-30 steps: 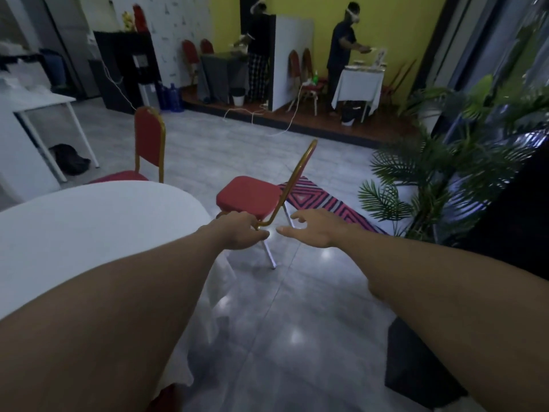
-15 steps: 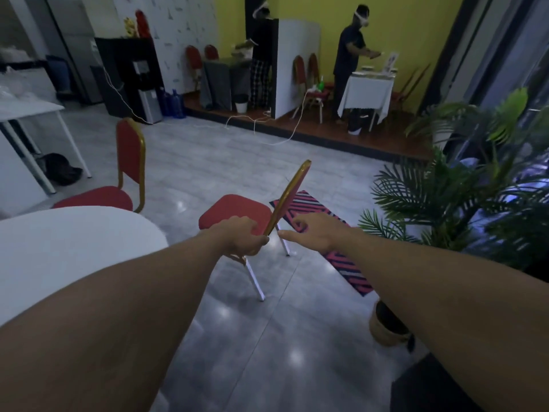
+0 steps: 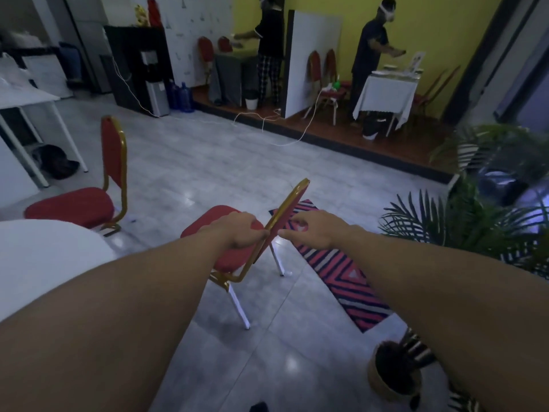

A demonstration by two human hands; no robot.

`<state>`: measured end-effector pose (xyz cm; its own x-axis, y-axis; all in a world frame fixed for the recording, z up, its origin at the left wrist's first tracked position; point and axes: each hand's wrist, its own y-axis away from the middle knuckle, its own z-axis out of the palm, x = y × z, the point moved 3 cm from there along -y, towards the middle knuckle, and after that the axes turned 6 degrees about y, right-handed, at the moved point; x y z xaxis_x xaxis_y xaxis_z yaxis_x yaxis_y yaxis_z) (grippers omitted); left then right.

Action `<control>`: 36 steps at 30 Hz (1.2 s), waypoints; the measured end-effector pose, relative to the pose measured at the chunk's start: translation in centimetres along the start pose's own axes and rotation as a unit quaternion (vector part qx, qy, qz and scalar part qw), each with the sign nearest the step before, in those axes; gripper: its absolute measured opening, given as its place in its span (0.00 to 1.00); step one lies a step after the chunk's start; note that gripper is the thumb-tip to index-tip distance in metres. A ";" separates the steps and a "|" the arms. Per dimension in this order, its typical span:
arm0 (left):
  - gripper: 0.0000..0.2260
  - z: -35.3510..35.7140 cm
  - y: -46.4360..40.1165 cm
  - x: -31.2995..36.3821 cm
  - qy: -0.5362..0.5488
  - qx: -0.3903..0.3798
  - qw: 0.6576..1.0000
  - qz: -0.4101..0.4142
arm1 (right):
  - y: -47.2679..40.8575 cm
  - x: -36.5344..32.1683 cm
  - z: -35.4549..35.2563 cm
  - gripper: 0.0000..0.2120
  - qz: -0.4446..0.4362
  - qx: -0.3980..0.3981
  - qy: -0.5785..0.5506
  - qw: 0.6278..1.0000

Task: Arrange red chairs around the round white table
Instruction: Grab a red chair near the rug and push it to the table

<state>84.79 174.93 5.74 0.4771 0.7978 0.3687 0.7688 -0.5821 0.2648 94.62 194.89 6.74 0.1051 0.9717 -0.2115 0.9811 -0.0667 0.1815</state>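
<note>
- Round white table (image 3: 38, 263) fills the 8 o'clock edge, its rim just beside a red chair (image 3: 89, 200) standing upright at 10 o'clock
- Left hand (image 3: 237, 230), centre frame, is closed around the gold backrest frame of a second red chair (image 3: 234, 248), which tilts
- Right hand (image 3: 312, 230), toward 3 o'clock of that backrest, is spread open, fingertips at its red back; contact unclear
- Striped rug (image 3: 341, 272) lies beyond
</note>
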 end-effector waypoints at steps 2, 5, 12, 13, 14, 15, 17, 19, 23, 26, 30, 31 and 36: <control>0.47 -0.3 -3.3 0.4 -0.003 0.002 1.000 0.006 | -2.4 1.8 -0.7 0.42 -0.003 0.000 -0.002 1.000; 0.46 -0.9 -8.4 0.8 0.009 -0.010 1.000 0.003 | -6.3 4.5 -1.8 0.46 0.007 -0.007 -0.005 1.000; 0.55 -1.0 -16.6 1.7 0.036 -0.032 0.999 -0.007 | -14.3 9.5 -3.1 0.60 0.009 -0.026 -0.003 1.000; 0.55 -0.8 -17.7 1.6 0.038 -0.035 0.999 -0.015 | -15.6 10.3 -3.0 0.62 0.008 -0.035 -0.001 0.999; 0.54 -0.4 -18.8 1.5 0.042 -0.039 0.998 -0.026 | -16.8 11.0 -3.0 0.61 0.004 -0.039 -0.001 0.999; 0.53 -0.1 -19.3 1.5 0.044 -0.044 0.997 -0.034 | -17.5 11.5 -2.9 0.59 -0.004 -0.040 -0.004 0.999; 0.48 0.8 -21.0 1.4 0.063 -0.056 0.995 -0.056 | -19.9 13.1 -2.7 0.53 -0.025 -0.044 -0.004 0.999; 0.43 1.6 -22.6 1.4 0.084 -0.065 0.991 -0.078 | -22.5 14.6 -2.4 0.51 -0.045 -0.046 0.008 0.998; 0.39 3.4 -25.7 1.8 0.128 -0.053 0.983 -0.123 | -27.8 17.8 -1.9 0.58 -0.087 -0.082 0.056 0.991; 0.45 4.9 -27.2 2.2 0.144 -0.048 0.973 -0.173 | -31.1 19.4 -1.2 0.56 -0.125 -0.106 0.084 0.983; 0.31 8.0 -29.7 3.3 0.203 -0.052 0.954 -0.215 | -34.7 21.3 -0.1 0.54 -0.186 -0.123 0.104 0.969; 0.29 8.9 -30.5 3.7 0.222 -0.050 0.948 -0.224 | -35.7 21.8 0.4 0.53 -0.204 -0.129 0.112 0.964; 0.21 9.6 -33.0 3.6 0.243 -0.029 0.932 -0.269 | -39.9 21.8 2.9 0.43 -0.284 -0.122 0.148 0.940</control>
<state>65.20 198.51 -10.29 -0.2304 0.8195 0.5247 0.8104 -0.1369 0.5697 58.21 218.08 -7.88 -0.5088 0.8579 -0.0717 0.7952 0.5002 0.3426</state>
